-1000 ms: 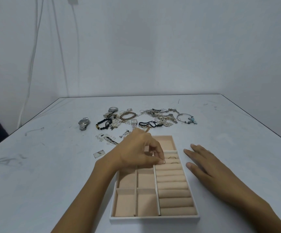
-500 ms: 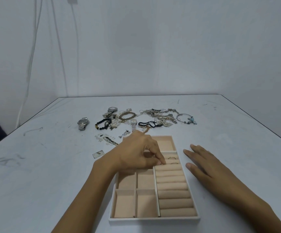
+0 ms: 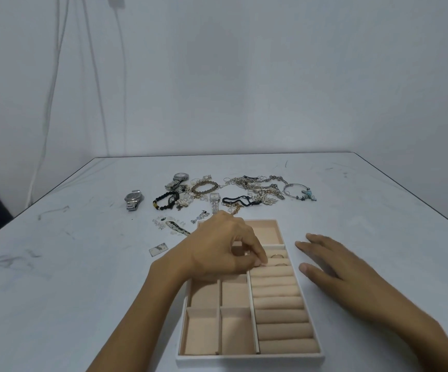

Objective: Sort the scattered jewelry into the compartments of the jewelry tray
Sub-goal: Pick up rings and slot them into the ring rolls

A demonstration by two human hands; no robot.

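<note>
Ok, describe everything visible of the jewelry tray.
The jewelry tray is a white box lined with beige, velvety-looking fabric, flat on the table. Square compartments fill its left side, padded ring rolls its right, a larger compartment at the far end. Two rings sit in the farthest rolls, where the left hand rests curled fingertips. The right hand lies beside it.

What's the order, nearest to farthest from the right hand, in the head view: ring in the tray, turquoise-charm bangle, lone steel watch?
From the right hand:
1. The ring, in the tray's roll slots, just left of the fingertips.
2. The bangle, on the table beyond the tray.
3. The watch, alone at far left.
</note>
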